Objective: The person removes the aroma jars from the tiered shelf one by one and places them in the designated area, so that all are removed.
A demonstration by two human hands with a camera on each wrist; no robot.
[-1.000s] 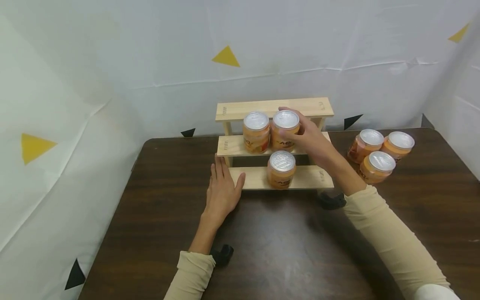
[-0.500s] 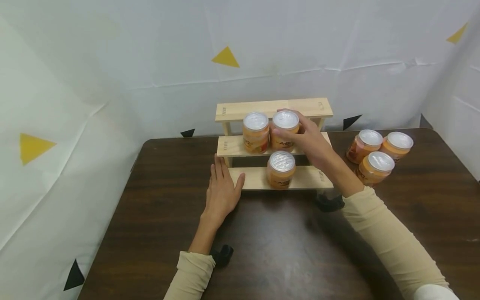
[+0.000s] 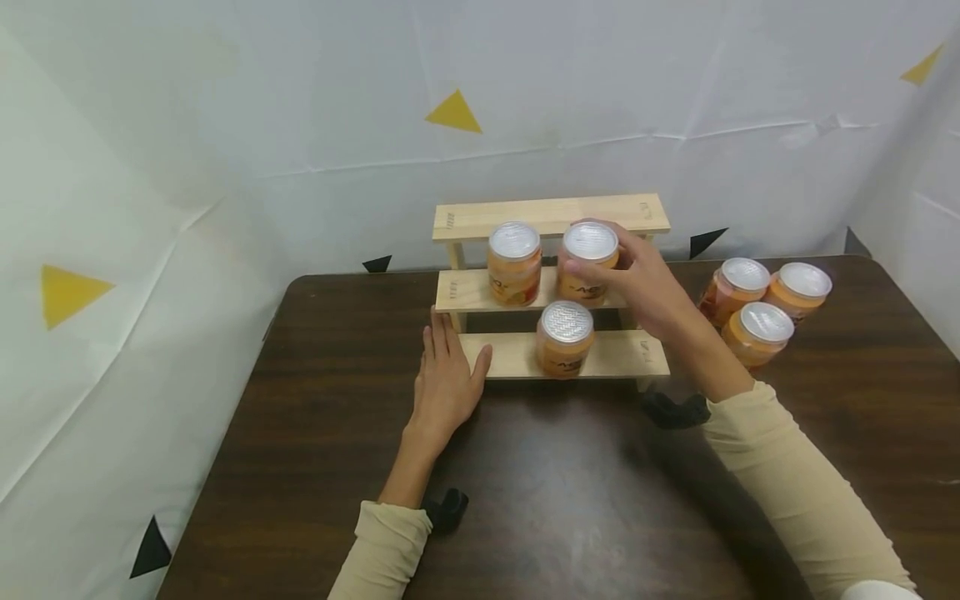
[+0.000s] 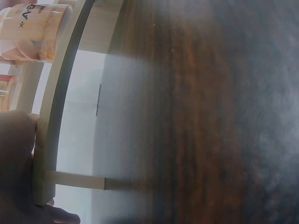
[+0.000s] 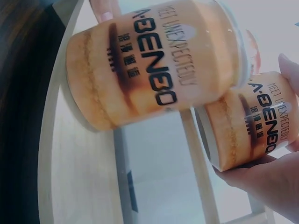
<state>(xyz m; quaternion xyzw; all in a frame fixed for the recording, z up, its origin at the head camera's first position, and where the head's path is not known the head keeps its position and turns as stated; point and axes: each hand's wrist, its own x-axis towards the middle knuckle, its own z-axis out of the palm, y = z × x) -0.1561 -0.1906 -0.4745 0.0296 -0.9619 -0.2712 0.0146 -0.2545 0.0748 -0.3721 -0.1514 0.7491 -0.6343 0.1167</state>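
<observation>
My right hand grips an orange can with a silver lid, upright at the middle board of a three-step wooden rack. In the right wrist view, thumb and fingers lie on opposite sides of this can. A matching can stands to its left, with a gap between them. Another can sits on the lowest board. My left hand lies with straight fingers along the rack's left end, thumb spread over the low board; the left wrist view shows it against the board's end.
Three more cans stand grouped on the dark wooden table, right of the rack. Behind the table hangs a white sheet with yellow and black triangles. Each wrist carries a black camera mount.
My right hand has shifted the gripped can to the right along the middle board, widening the gap from the can beside it. The left hand stays where it was.
</observation>
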